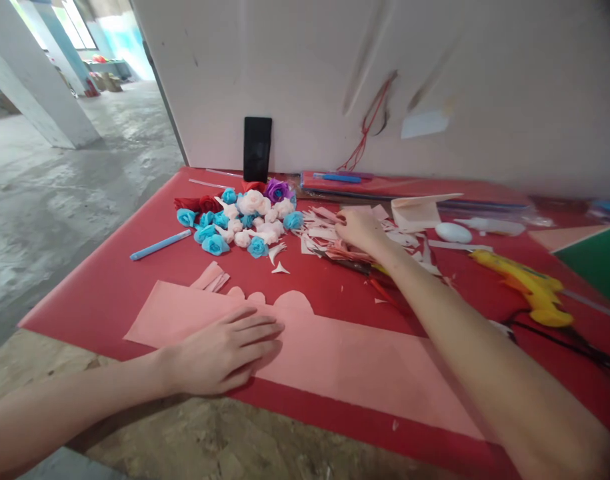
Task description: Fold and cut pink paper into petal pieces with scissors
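Note:
My left hand (235, 347) lies flat with fingers stretched out on a long strip of pink paper (355, 360). Rounded petal shapes (293, 303) show along the strip's far edge. Behind it, my right hand (362, 230) reaches into a heap of pale paper scraps (319, 230), fingers curled down and closed among the pieces. The fingertips are partly hidden there. Scissors (347, 262) lie under the right forearm, partly covered by scraps. Paper roses (255, 203) in blue, white, red and purple are bunched left of the heap.
A blue pen (159, 245) lies at the left on the red table cover (105, 280). A black phone (257, 148) leans against the white panel (305, 73). On the right are a yellow glue gun (527, 283) with a black cord and a white egg-shaped piece (453, 232).

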Tool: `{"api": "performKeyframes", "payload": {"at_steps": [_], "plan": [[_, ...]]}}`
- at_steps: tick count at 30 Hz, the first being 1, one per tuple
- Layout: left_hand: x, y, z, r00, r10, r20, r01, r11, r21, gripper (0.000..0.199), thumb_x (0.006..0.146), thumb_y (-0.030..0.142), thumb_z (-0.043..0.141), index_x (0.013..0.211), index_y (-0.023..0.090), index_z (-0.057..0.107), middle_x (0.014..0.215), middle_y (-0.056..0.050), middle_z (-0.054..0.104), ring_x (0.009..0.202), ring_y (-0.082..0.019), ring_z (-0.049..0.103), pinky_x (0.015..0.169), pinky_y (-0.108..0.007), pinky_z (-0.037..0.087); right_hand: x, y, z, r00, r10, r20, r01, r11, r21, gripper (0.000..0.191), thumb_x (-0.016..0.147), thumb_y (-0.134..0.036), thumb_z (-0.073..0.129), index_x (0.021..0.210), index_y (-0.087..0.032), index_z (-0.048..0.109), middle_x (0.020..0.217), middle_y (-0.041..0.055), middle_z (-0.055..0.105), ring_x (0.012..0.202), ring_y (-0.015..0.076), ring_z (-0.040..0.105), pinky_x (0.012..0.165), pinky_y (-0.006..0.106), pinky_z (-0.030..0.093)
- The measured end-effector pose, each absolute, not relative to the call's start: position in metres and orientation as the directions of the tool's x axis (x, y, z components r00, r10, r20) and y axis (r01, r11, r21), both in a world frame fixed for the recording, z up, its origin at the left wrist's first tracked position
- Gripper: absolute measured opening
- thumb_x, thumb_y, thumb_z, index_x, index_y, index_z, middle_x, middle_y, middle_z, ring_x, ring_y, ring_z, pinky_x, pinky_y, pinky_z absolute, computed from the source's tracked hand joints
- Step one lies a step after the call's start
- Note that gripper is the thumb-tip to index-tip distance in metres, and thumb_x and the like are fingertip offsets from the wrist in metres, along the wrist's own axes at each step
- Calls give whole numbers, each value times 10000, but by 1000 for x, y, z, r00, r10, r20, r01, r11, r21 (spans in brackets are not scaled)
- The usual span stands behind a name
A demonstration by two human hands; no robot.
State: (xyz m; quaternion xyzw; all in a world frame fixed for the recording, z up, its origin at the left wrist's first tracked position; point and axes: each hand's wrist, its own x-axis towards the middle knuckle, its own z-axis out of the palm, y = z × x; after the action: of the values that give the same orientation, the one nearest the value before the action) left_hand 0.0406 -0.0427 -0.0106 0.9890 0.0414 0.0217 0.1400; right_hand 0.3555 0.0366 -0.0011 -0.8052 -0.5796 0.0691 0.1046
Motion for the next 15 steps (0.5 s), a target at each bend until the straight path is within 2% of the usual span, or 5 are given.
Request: {"api": "performKeyframes", "payload": {"at_steps": [4, 8, 11, 13, 15], "plan": [[40, -43, -8, 990, 114, 79, 84, -947, 311, 490, 816, 132, 383, 1303, 114, 337, 1347, -116, 420, 1262, -243, 332, 1076, -457, 243, 353, 25, 14, 392, 910, 138, 831, -286, -477, 191, 845, -303, 500, 865, -136, 592, 937, 51, 605, 939, 179, 547, 864, 411, 415], [38, -46, -1, 968, 163, 193, 72, -910, 409, 530, 798, 83, 386, 1315, 160, 300, 1273, -127, 464, 1230, -235, 356, 1056, -451, 282, 341, -11, 29, 393, 906, 158, 603, -124, -788, 190, 809, -272, 466, 776, -163, 618, 815, 13, 640, 871, 204, 588, 777, 330, 451], [44, -50, 10, 920, 348, 182, 172, -773, 610, 430, 846, 130, 379, 1271, 183, 342, 1275, -128, 437, 1225, -211, 377, 1011, -373, 367, 322, -51, 39, 288, 955, 64, 317, -32, -948, 209, 765, -375, 489, 777, -213, 621, 778, 15, 661, 768, 187, 623, 656, 295, 498], [55, -54, 19, 861, 503, 72, 269, -572, 775, 423, 869, 216, 399, 1283, 207, 310, 1320, -112, 402, 1221, -199, 393, 986, -344, 396, 305, -78, 45, 221, 975, 16, 182, -25, -983, 187, 723, -393, 554, 693, -218, 613, 698, 10, 651, 692, 171, 625, 618, 278, 505], [71, -56, 30, 836, 548, 0, 257, -392, 883, 388, 872, 287, 413, 1250, 230, 347, 1237, -73, 488, 1147, -177, 462, 949, -316, 421, 288, -101, 49, 157, 987, -34, 63, -44, -997, 179, 725, -389, 573, 694, -220, 622, 683, 8, 650, 682, 155, 627, 635, 263, 512]]}}
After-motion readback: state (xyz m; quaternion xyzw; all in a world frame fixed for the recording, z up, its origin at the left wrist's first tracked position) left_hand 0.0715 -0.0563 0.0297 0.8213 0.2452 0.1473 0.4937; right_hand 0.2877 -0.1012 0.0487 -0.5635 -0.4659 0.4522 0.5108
